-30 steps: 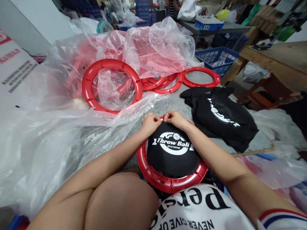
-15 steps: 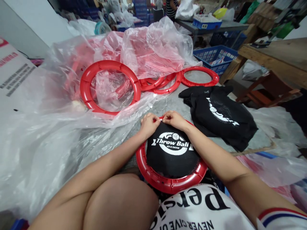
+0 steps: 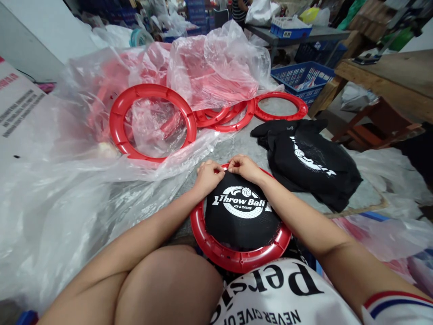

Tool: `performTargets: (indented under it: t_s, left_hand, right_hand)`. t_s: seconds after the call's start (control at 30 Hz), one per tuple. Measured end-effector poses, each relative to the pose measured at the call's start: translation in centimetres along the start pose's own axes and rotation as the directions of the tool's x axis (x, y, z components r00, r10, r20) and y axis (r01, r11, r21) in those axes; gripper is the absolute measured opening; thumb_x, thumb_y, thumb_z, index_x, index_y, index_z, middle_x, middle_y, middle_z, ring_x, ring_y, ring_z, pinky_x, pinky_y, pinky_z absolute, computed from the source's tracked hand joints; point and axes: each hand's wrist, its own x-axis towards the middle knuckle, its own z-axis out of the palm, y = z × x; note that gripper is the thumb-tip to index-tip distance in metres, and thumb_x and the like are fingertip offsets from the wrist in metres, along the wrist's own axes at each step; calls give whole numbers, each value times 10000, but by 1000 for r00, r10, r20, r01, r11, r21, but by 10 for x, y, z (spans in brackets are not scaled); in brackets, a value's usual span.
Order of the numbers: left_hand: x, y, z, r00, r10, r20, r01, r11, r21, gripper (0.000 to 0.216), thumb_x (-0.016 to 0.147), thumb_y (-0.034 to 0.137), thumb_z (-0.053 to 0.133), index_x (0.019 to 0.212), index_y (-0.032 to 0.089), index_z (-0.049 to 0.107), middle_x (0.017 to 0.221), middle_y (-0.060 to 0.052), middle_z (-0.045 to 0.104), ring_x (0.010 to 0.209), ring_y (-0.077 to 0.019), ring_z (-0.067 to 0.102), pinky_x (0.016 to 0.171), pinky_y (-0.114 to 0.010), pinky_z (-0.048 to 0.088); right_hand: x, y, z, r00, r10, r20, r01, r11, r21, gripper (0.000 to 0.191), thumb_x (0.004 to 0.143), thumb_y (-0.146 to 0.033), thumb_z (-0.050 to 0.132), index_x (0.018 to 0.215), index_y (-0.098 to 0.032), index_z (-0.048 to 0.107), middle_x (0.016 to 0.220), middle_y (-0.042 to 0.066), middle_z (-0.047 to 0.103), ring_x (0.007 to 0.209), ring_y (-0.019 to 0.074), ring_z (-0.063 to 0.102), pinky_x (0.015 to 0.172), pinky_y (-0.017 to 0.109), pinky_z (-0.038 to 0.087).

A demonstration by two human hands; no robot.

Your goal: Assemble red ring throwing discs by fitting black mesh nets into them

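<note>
A red plastic ring (image 3: 241, 262) rests tilted against my body, its far side on the table. Across its opening lies a round black fabric piece (image 3: 237, 232) with a white "Throw Ball" print. At the ring's far rim, my left hand (image 3: 210, 175) pinches the fabric's upper edge. Close beside it, my right hand (image 3: 244, 167) pinches the same edge a little to the right. The fingertips of both hands are bent and pressed together, hiding part of the edge. Right of the ring, a heap of black printed fabric pieces (image 3: 313, 167) lies on the table.
Another red ring (image 3: 117, 135) leans on a clear plastic bag (image 3: 216, 58) of red parts. More red rings (image 3: 248, 119) lie beyond my hands. Blue crates (image 3: 304, 74) stand past the table (image 3: 250, 151). A wooden bench (image 3: 389, 81) is at right, and a person in stripes (image 3: 238, 11) is at the back.
Both hands stay at the far rim with almost the same pinch. The whole view has shifted slightly; the rings and fabric heap keep their places.
</note>
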Motion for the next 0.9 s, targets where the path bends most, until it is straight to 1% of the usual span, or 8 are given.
performTargets:
  t_s: [0.1, 0.3, 0.4, 0.5, 0.63, 0.73, 0.9]
  left_hand:
    - [1, -3, 1, 1000, -3, -8, 3, 999, -42, 70, 797, 166, 686, 760, 210, 726, 987, -42, 713, 1032, -235, 621, 996, -407, 477]
    - [1, -1, 1, 1000, -15, -2, 15, 998, -55, 61, 803, 163, 684, 770, 204, 715, 971, -42, 704, 1027, -236, 627, 970, -397, 477]
    - [1, -2, 1, 1000, -14, -5, 14, 997, -71, 56, 799, 165, 686, 775, 204, 718, 973, -41, 702, 1017, -231, 628, 954, -389, 484]
    - [2, -3, 2, 1000, -21, -11, 20, 996, -92, 49, 792, 170, 690, 769, 201, 720, 967, -41, 701, 993, -228, 630, 932, -381, 496]
    - [2, -4, 3, 999, -27, -17, 24, 992, -128, 65, 796, 188, 679, 752, 200, 725, 933, -43, 712, 974, -227, 634, 909, -368, 516]
    - [3, -4, 4, 999, -35, -23, 31, 989, -143, 71, 792, 209, 678, 745, 207, 732, 910, -44, 719, 976, -233, 636, 899, -365, 529]
    - [4, -5, 6, 998, -50, -38, 42, 984, -175, 53, 774, 205, 689, 736, 203, 726, 910, -44, 712, 959, -232, 639, 898, -372, 528]
  right_hand:
    - [0, -2, 0, 1000, 11, -2, -11, 1000, -20, 71, 778, -159, 757, 734, -204, 723, 1094, 26, 718, 1015, 174, 653, 993, 320, 483]
    - [-2, -4, -2, 1000, 13, 18, -12, 998, -58, 63, 792, -155, 746, 760, -195, 711, 1119, 40, 712, 1054, 186, 645, 994, 319, 472]
    - [-1, -3, -2, 1000, 10, 17, -9, 998, -61, 39, 803, -167, 744, 811, -200, 724, 1108, 39, 713, 1028, 183, 644, 971, 317, 480]
    - [0, -2, -2, 999, -4, 37, 7, 997, -73, 66, 820, -186, 739, 877, -217, 751, 1088, 31, 721, 1028, 186, 638, 977, 327, 477]
    - [0, -2, -2, 998, -22, 53, 27, 996, -91, 42, 829, -182, 729, 801, -212, 738, 1076, 32, 727, 1074, 199, 632, 1015, 343, 455]
    - [-1, -3, -1, 999, -9, 34, 12, 996, -85, 68, 823, -172, 715, 764, -205, 719, 1088, 33, 723, 1043, 191, 640, 996, 330, 463]
    - [-2, -5, -2, 999, -2, 32, 6, 995, -97, 72, 826, -166, 689, 764, -203, 693, 1091, 28, 722, 1016, 184, 639, 957, 310, 469]
